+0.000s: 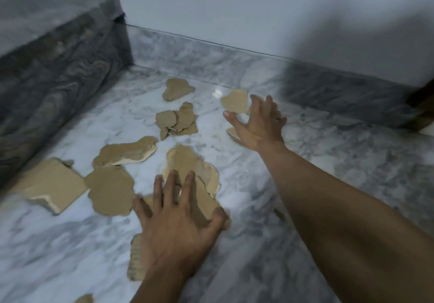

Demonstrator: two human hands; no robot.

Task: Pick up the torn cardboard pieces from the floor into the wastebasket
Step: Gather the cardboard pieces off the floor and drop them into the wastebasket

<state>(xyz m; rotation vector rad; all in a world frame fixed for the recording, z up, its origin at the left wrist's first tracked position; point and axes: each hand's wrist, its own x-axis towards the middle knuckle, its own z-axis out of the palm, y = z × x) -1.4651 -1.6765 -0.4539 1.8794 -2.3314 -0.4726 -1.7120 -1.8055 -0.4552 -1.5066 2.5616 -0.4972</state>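
Note:
Several torn brown cardboard pieces lie scattered on the white marble floor (pixel 270 208). My left hand (pixel 176 222) rests flat with spread fingers on a long piece (pixel 187 164) in the middle foreground, and another ragged piece (pixel 135 262) shows under its wrist. My right hand (pixel 258 124) reaches out open, fingers apart, just over a small piece (pixel 236 101) near the wall and a sliver (pixel 232 133) below its thumb. More pieces lie to the left: a round one (pixel 110 189), a squarish one (pixel 50 185), an oblong one (pixel 126 152), a stacked cluster (pixel 176 120) and a far piece (pixel 177 88). No wastebasket is visible.
A grey patterned sofa or mattress (pixel 54 67) fills the left side, its edge beside the squarish piece. A white wall with a marble skirting (pixel 211 63) runs along the back. A dark brown object (pixel 420 112) sits at the far right edge.

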